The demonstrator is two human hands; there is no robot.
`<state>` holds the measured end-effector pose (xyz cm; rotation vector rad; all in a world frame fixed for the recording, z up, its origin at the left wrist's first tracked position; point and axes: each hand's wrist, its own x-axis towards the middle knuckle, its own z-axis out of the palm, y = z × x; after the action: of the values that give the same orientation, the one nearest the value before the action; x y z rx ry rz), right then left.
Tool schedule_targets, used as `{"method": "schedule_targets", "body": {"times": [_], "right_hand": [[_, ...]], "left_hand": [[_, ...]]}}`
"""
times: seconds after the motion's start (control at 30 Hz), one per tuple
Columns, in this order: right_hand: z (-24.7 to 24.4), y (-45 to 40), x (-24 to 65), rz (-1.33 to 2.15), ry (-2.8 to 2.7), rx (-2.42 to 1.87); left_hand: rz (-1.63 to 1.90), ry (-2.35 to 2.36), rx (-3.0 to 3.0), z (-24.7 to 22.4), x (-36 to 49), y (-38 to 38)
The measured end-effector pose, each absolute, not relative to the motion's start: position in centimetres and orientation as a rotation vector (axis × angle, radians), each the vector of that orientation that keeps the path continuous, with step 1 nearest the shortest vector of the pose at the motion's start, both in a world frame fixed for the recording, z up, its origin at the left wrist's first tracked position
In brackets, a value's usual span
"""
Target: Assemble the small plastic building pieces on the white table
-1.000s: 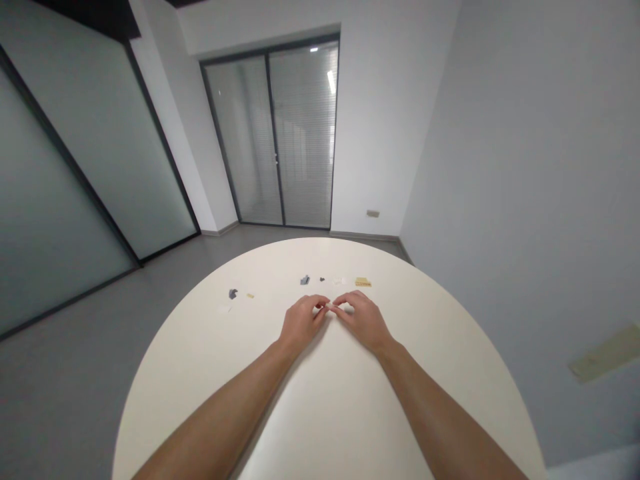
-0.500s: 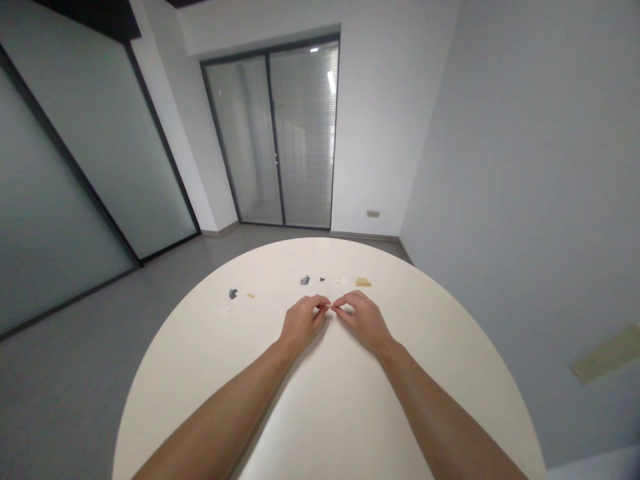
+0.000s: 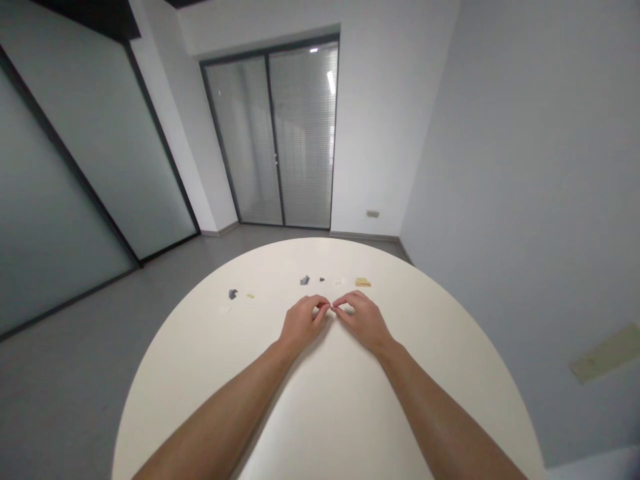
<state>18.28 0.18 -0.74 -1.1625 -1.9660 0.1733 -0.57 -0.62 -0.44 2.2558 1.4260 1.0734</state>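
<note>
My left hand (image 3: pixel 303 319) and my right hand (image 3: pixel 364 319) meet fingertip to fingertip over the middle of the white round table (image 3: pixel 320 407). Both are closed in a pinch, thumb against forefinger. Whatever lies between the fingertips is too small and too covered to name. Just beyond the hands lie a grey piece (image 3: pixel 305 281), a tiny dark piece (image 3: pixel 322 279), some whitish pieces (image 3: pixel 339 282) and a yellow piece (image 3: pixel 363 282). Left of my left hand are a dark grey piece (image 3: pixel 233 293), a small tan piece (image 3: pixel 251 296) and a thin white scrap (image 3: pixel 229 309).
The table's curved far edge (image 3: pixel 320 239) lies beyond the small pieces. A grey wall (image 3: pixel 520 167) stands close on the right, with a beige strip (image 3: pixel 606 353) on it. Behind the table are glass doors with blinds (image 3: pixel 303 140); frosted panels (image 3: pixel 90 133) stand at left.
Almost nothing differs. Both hands keep their pinch at the same spot, with only a slight shift of the fingertips; the pale bit visible between them earlier is now harder to see.
</note>
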Motion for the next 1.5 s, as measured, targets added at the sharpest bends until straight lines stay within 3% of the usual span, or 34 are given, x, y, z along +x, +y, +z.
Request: {"method": "schedule_targets", "body": {"times": [1.5], "right_hand": [[-0.6, 0.2, 18.3, 0.201, -2.012, -1.149]], "left_hand": [[1.105, 1.38, 2.265, -1.5, -0.7, -0.1]]}}
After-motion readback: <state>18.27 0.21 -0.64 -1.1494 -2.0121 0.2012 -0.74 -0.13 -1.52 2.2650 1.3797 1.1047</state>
